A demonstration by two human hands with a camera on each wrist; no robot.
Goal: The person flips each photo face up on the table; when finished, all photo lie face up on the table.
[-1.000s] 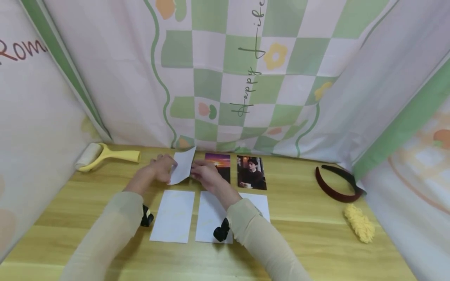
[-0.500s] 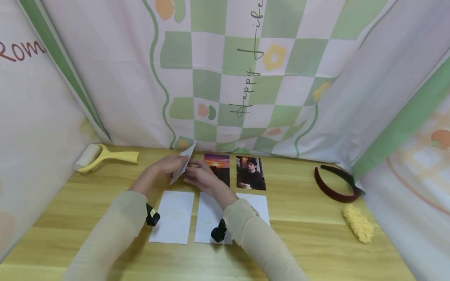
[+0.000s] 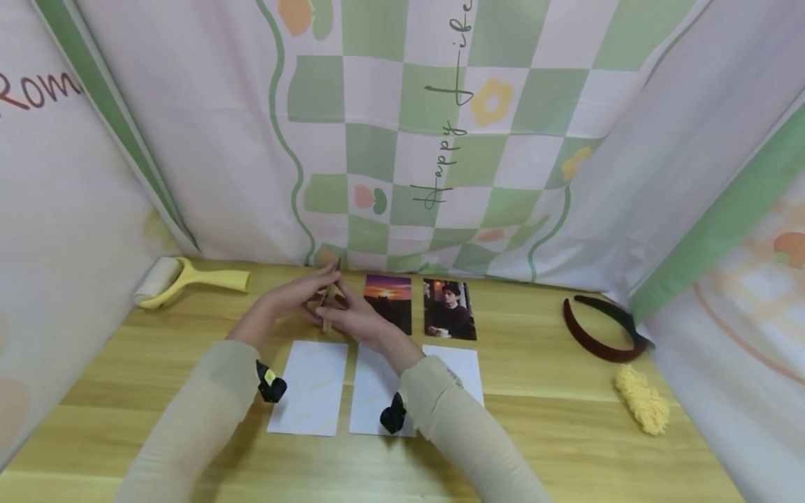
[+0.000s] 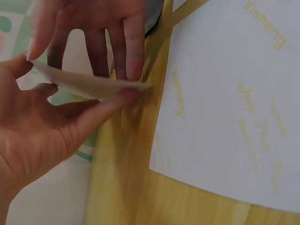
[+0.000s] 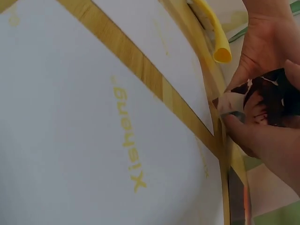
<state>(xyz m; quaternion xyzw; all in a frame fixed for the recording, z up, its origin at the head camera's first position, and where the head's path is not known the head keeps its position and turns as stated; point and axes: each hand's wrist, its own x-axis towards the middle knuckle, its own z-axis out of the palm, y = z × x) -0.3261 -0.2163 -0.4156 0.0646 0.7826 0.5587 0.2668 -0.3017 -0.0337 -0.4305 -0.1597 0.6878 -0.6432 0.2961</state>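
A photo [image 5: 265,96] stands on edge between my two hands above the back left of the table. In the right wrist view its dark printed face shows; the left wrist view catches it edge-on, as a thin pale strip [image 4: 93,83]. My left hand [image 3: 279,300] grips it by opposite edges, thumb near me and fingers at the far side. From the right, my right hand [image 3: 367,323] holds it too, its thumb at the near corner. A sunset photo [image 3: 388,304] lies just right of them, then a photo of a seated person [image 3: 449,311].
Three white sheets lie in a row nearer me: left [image 3: 308,388], middle [image 3: 371,398] partly under my right wrist, right [image 3: 464,367]. A yellow lint roller [image 3: 189,278] is at the back left. A dark red headband [image 3: 597,339] and yellow yarn bundle [image 3: 643,399] lie right. Curtains enclose the table.
The photo showed its white back and has been tilted up onto its edge between my hands. My left hand has moved right, and the hands have come together.
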